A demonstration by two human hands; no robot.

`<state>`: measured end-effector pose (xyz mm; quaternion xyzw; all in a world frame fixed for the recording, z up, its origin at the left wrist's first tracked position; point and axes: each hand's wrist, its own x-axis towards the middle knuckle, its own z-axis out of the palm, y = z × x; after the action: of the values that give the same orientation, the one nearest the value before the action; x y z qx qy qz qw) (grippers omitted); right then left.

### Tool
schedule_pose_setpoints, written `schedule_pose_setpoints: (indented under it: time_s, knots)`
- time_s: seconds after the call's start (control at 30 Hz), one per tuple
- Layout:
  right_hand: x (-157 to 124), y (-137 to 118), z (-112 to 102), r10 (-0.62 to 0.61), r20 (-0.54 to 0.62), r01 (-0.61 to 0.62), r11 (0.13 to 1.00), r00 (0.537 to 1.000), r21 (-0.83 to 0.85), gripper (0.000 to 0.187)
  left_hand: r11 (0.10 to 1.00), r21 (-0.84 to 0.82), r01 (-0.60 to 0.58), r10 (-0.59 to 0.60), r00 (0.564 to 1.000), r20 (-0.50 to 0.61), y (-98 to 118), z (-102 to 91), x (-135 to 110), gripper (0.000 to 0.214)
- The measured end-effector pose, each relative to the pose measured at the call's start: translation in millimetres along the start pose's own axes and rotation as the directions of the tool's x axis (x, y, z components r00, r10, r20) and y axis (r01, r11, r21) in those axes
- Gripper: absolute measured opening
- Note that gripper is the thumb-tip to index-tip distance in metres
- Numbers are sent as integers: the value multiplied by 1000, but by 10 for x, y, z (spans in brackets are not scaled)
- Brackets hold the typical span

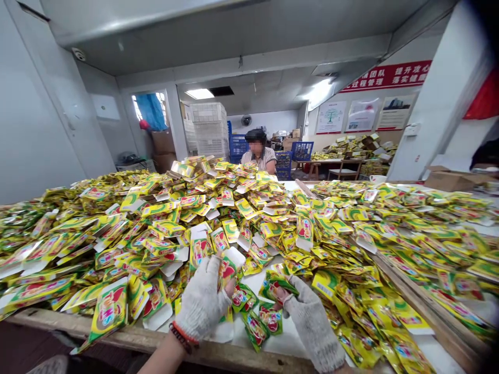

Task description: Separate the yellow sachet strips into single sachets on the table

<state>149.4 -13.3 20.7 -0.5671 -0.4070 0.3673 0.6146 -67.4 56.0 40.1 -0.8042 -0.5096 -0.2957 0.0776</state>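
My left hand, in a white knit glove with the thumb tip bare, is closed round a small yellow carton whose white end flap stands open. To its right, my right hand, also gloved, pinches a green and yellow packet between thumb and fingers. Several loose green packets lie on the white tabletop between the hands. A flat yellow carton with red and pink print lies at the table's front edge, left of my left hand. More yellow packets lie beside my right hand.
A large heap of flat cartons rises ahead. A wooden strip divides the table at right, with more packets beyond. A person sits across the table. White crates and blue crates stand behind.
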Motion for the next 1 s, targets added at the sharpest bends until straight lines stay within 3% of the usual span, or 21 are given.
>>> schedule_pose_setpoints:
  time_s: [0.13, 0.23, 0.33, 0.43, 0.53, 0.63, 0.73, 1.0]
  knots:
    - [-37, -213, -77, -111, 51, 116, 989, 992, -89, 37, 967, -25, -253, 252, 967, -25, 240, 92, -91, 60]
    - [-24, -282, -190, -84, 125, 111, 966, 989, -233, 27, 937, -43, -347, 343, 936, -79, 326, 107, -142, 66]
    - [-5, -303, -318, -30, 224, 120, 908, 974, -402, 19, 928, -111, -356, 361, 932, 34, 397, 75, -163, 66]
    - [-2, -314, -385, -37, 346, 205, 864, 937, -461, 14, 914, -190, -358, 388, 909, 154, 521, 54, -178, 61]
    - [-16, -297, -359, -88, 333, 253, 831, 939, -495, 9, 921, -260, -291, 346, 918, 196, 651, 88, -209, 52]
    - [-34, -246, -312, 9, 288, 132, 875, 957, -465, 20, 940, -294, -172, 242, 945, 220, 704, 128, -240, 53]
    - [-44, -196, -319, 139, 334, -14, 937, 932, -349, 36, 949, -288, -125, 195, 954, 229, 696, 126, -247, 60]
    - [-73, -256, -337, -67, 324, 214, 870, 944, -443, 17, 936, -276, -220, 282, 936, 211, 707, 156, -249, 54]
